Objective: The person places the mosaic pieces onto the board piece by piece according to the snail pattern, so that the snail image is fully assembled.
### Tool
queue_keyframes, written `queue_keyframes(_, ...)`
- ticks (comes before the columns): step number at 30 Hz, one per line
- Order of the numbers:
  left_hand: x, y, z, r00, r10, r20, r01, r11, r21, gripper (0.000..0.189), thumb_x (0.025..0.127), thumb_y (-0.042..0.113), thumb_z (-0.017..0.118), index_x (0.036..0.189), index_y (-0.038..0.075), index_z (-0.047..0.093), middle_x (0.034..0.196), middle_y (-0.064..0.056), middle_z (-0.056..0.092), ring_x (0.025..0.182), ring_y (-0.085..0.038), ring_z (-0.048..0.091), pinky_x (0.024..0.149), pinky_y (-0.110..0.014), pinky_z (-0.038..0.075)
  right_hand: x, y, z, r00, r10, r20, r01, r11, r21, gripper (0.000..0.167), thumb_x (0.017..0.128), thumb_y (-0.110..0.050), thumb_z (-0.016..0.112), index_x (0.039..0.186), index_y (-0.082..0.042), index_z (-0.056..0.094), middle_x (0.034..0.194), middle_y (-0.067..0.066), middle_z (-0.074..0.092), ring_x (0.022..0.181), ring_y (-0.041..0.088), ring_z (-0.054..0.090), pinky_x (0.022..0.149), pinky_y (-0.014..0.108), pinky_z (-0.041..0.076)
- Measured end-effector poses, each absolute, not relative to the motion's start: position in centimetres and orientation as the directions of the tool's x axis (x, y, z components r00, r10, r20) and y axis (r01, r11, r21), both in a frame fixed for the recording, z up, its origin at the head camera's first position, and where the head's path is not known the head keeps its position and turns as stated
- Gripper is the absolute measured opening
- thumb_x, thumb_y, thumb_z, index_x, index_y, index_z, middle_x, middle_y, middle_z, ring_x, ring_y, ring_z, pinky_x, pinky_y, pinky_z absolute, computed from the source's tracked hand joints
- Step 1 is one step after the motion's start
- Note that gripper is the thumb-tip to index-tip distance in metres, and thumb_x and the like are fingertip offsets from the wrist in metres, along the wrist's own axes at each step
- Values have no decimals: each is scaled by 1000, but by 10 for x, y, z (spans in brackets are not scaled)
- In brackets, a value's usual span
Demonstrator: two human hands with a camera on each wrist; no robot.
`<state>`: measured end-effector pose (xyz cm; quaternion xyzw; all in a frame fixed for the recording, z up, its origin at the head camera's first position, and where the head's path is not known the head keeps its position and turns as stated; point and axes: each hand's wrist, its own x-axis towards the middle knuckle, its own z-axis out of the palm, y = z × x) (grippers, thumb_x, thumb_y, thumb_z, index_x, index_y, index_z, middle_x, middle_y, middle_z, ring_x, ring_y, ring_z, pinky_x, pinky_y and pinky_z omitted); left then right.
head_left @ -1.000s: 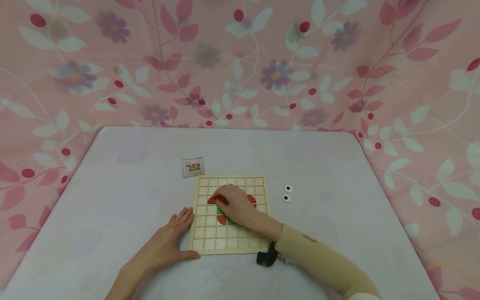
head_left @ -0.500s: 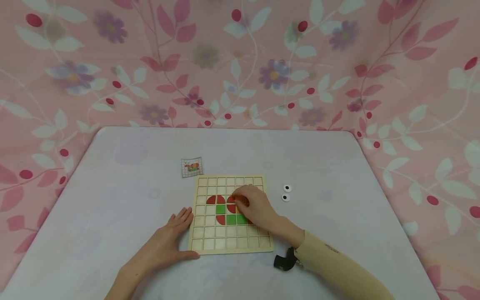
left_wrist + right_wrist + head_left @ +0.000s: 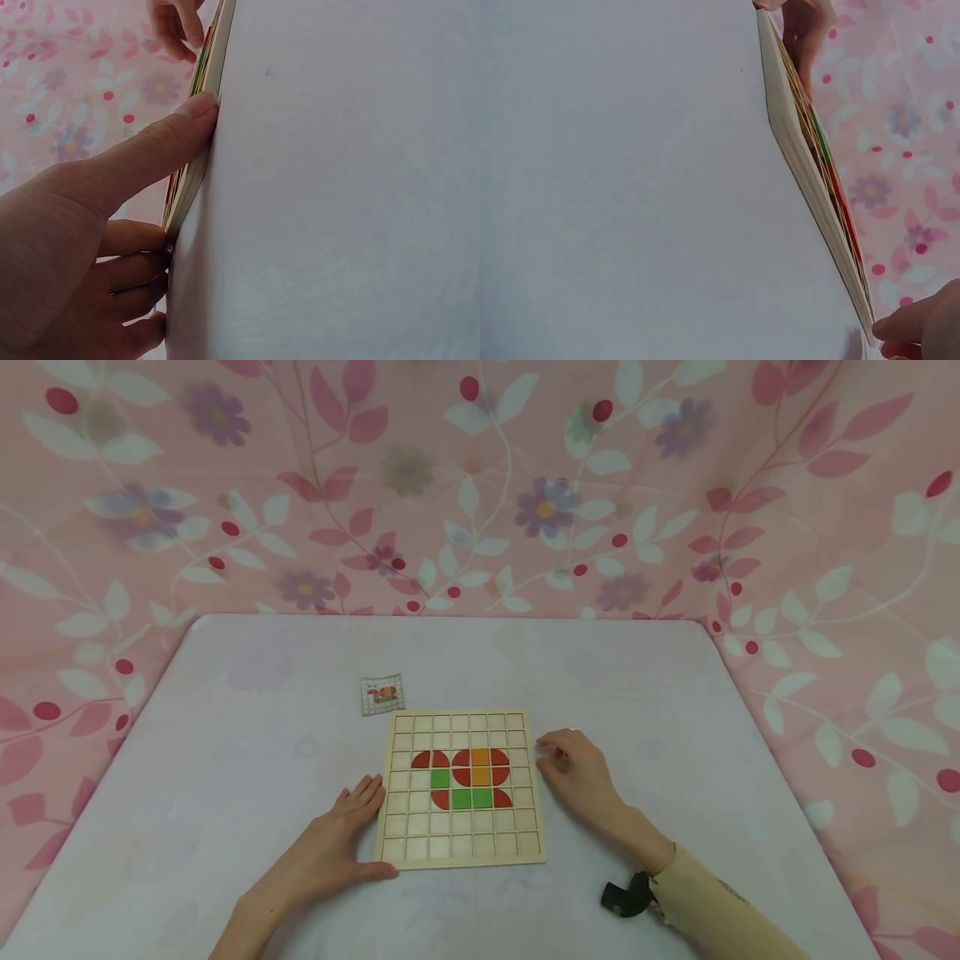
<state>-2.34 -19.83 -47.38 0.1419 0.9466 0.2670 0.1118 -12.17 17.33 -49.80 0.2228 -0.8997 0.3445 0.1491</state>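
Note:
A square wooden grid board (image 3: 461, 862) lies on the table in the head view. Red curved tiles (image 3: 441, 799), green square tiles (image 3: 472, 797) and orange tiles (image 3: 480, 767) sit in its middle cells. My left hand (image 3: 337, 835) braces the board's near left corner, fingers along the left side and thumb (image 3: 196, 112) at the front edge. Just beyond the board's right side is my right hand (image 3: 581, 772), palm down, fingers loosely bent, with a gap between thumb and forefinger. It covers the spot where two googly eyes lay. No item shows between its fingertips.
A small picture card (image 3: 382, 694) with a gridded red, green and orange figure lies just beyond the board's far left corner. A black device (image 3: 627, 895) hangs at the right wrist. A pink floral cloth (image 3: 480, 485) rises behind the white table (image 3: 262, 693).
My right hand has moved rightward off the board to its right side, uncovering red and orange tiles. The two googly eyes are now hidden behind it. My left hand has stayed put.

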Motion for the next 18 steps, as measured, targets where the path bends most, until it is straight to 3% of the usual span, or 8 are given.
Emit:
queue_keyframes(7,-23,-198,-474,-935,326,-141,205,820,534,111,66,56,86,150,-1,41,161,-14,33,149,-38,29,118,-58,29,-120,205,-507,-862,-209,462,-460,704,-540,30,76,-1,84,103,-4,72,96,6,68,79,16,57,66,30,47)
queue_keyframes(11,-23,-198,-474,-936,318,-151,192,820,538,113,66,58,86,150,-1,40,161,-14,33,149,-37,28,119,-58,29,-121,212,-510,-847,-219,485,-486,690,-537,30,74,0,85,100,-3,71,87,6,65,76,17,54,63,25,42)
queue_keyframes(18,-24,-197,-475,-934,322,-154,194,820,538,114,65,59,86,151,-1,40,161,-13,33,150,-33,27,120,-56,27,-119,203,-507,-839,-234,492,-514,640,-571,29,74,-2,86,99,-4,71,86,7,65,74,16,54,62,17,38)
